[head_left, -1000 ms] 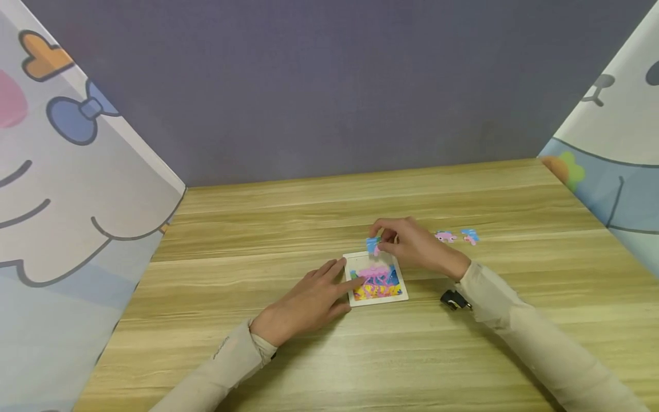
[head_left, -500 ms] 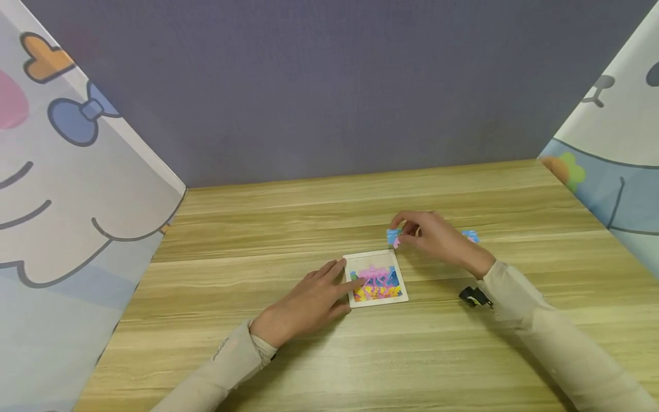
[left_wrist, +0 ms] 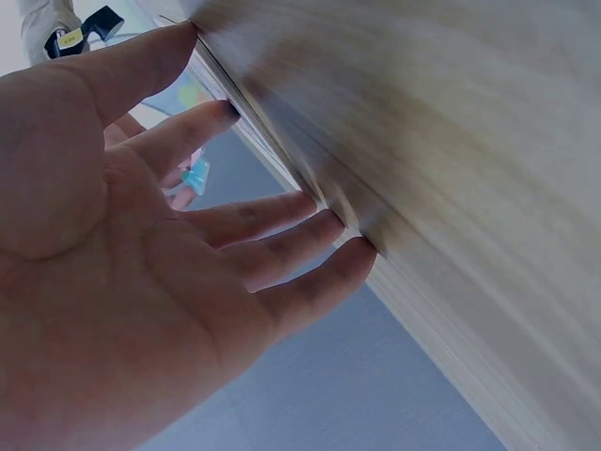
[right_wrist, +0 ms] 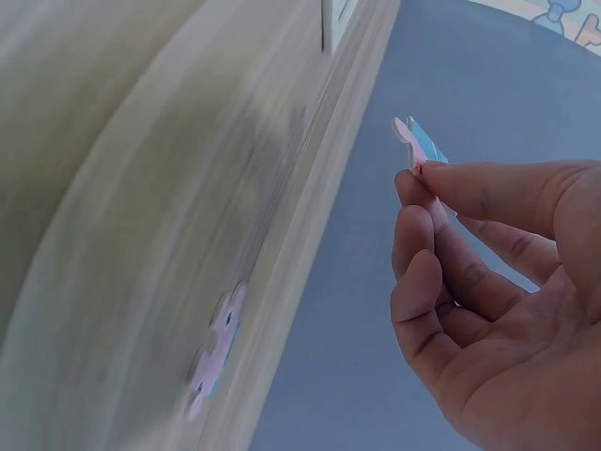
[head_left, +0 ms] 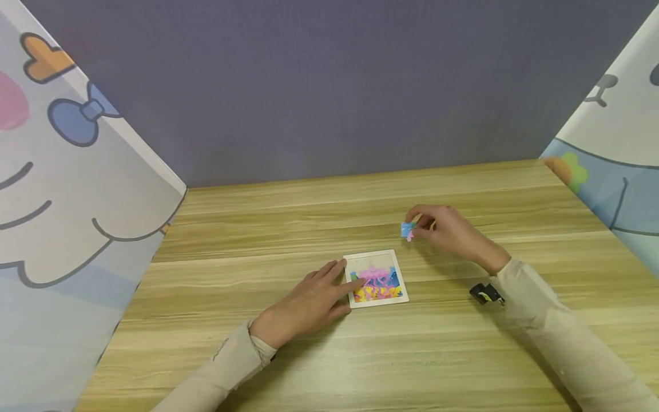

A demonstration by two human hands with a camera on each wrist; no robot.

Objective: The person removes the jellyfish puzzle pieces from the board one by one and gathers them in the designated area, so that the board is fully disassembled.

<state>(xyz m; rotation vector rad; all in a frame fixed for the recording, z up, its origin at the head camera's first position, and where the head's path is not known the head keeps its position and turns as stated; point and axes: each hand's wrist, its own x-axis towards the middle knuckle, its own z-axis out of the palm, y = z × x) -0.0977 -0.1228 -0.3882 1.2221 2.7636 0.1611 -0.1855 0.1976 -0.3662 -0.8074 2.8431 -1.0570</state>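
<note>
We see a white-rimmed puzzle tray (head_left: pixel 383 301) lying flat on the wood-grained tabletop (head_left: pixel 257 229), about midway between its left and right edges and well apart from its far edge. Inside the tray, a picture (head_left: pixel 378 290) in pink, blue and yellow fills the near part, and a pale strip shows along the tray's far edge.

The left hand (head_left: pixel 311 297) has its fingers extended and spread. We see its index finger reach over the tray's left rim onto the picture, while the other fingers and the thumb lie along the tray's left side, between its far left and near left corners.

With the right hand (head_left: pixel 453 232) we find a blue-and-pink puzzle piece (head_left: pixel 407 230) pinched between thumb and fingers. This piece is raised off the tabletop, beyond the tray's far right corner and towards the tabletop's far edge.

In the right wrist view we also see a second, pink piece (right_wrist: pixel 218 348) with a bit of blue, lying on the tabletop below the right hand. A small black device (head_left: pixel 486 294) shows just beside the right sleeve (head_left: pixel 556 335).
</note>
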